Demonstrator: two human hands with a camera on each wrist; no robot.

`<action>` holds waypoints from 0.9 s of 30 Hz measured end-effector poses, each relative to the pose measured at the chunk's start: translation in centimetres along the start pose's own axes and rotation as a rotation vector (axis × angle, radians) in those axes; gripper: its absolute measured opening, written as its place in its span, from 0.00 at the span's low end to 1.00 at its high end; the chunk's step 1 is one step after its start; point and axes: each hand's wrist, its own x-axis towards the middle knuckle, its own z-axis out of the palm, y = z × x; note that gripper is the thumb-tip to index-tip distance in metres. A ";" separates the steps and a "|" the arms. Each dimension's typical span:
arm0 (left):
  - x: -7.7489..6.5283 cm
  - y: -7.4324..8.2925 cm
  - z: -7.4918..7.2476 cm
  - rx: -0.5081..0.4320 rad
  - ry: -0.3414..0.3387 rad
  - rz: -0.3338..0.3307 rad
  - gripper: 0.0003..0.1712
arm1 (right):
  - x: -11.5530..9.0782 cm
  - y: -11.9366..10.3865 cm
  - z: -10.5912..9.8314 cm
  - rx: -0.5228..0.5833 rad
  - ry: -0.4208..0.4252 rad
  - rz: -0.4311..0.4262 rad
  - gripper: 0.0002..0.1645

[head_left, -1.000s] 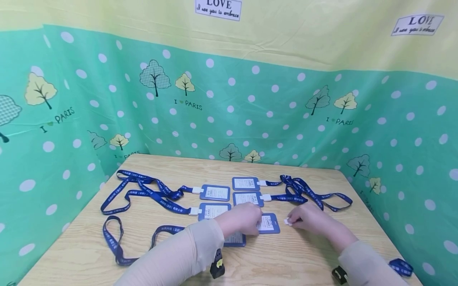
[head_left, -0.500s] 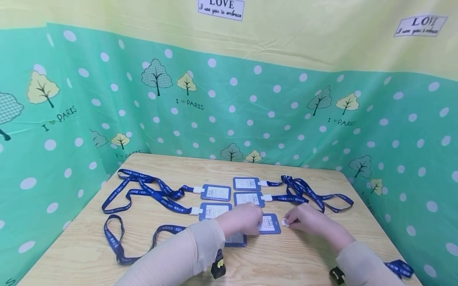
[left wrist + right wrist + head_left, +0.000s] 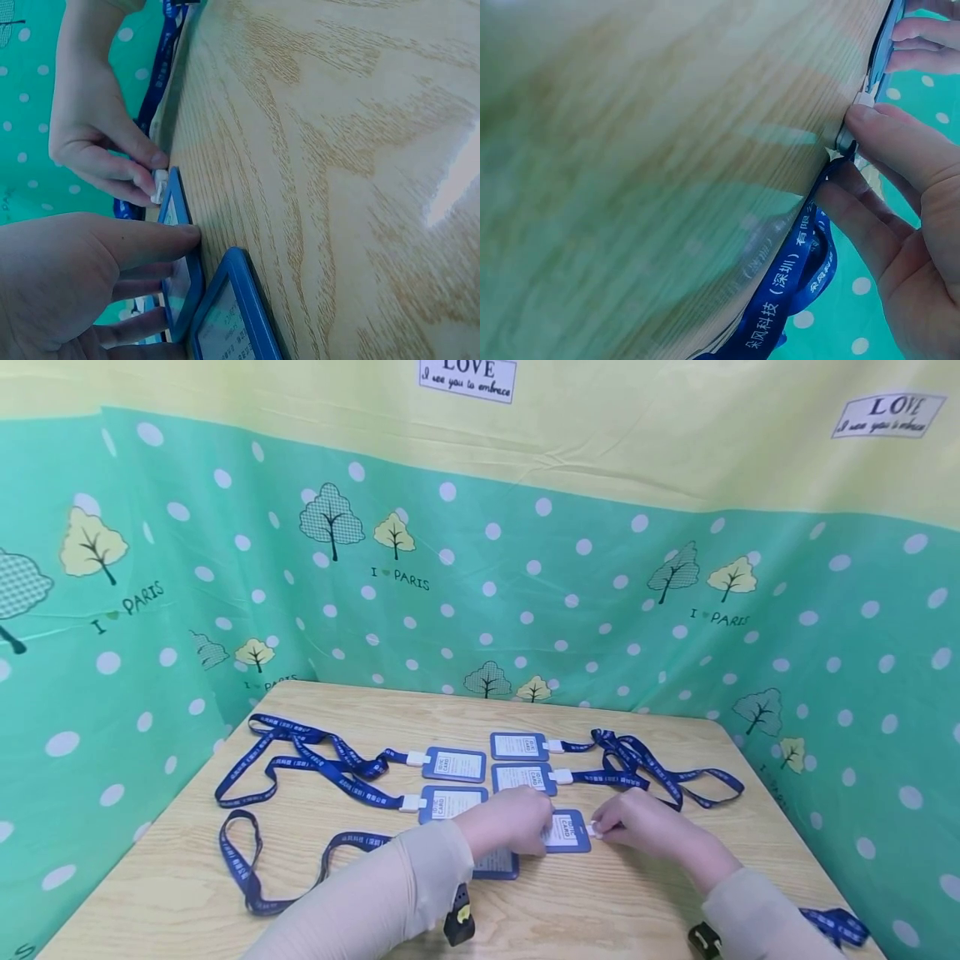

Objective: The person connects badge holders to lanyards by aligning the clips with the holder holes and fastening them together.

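Note:
My left hand [image 3: 517,820] holds a blue ID card holder [image 3: 572,833] on the table, thumb along its near edge and fingers at the far edge in the left wrist view. Between thumb and fingertips my right hand [image 3: 647,828] pinches a white lanyard clip [image 3: 595,830], right at the slotted end of that holder. From the clip a navy printed lanyard [image 3: 776,274] runs away under the right hand in the right wrist view. Another blue card holder [image 3: 229,319] lies beside the held one, partly covered by the left arm in the head view.
On the wooden table [image 3: 585,902], two card holders with clipped lanyards lie at back left and two more at back right. One loose lanyard loop [image 3: 251,885] spreads at front left; another lanyard end [image 3: 836,925] shows at front right. Patterned curtains [image 3: 480,610] enclose the table.
My right hand has moved left with the white clip, closing the gap to the card holder's slotted end. The left hand keeps its hold on the holder. The head view has shifted slightly.

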 end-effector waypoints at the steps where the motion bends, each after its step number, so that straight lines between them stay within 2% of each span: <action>1: 0.0 0.0 0.0 0.000 0.000 -0.001 0.13 | 0.0 0.0 0.0 -0.002 -0.001 0.006 0.09; 11: 0.1 0.0 0.2 0.007 -0.001 -0.001 0.11 | 0.0 -0.1 0.1 -0.014 -0.001 0.037 0.10; 27: 0.0 0.2 0.0 -0.011 -0.001 0.001 0.11 | 0.2 -0.4 0.2 -0.024 -0.008 0.034 0.11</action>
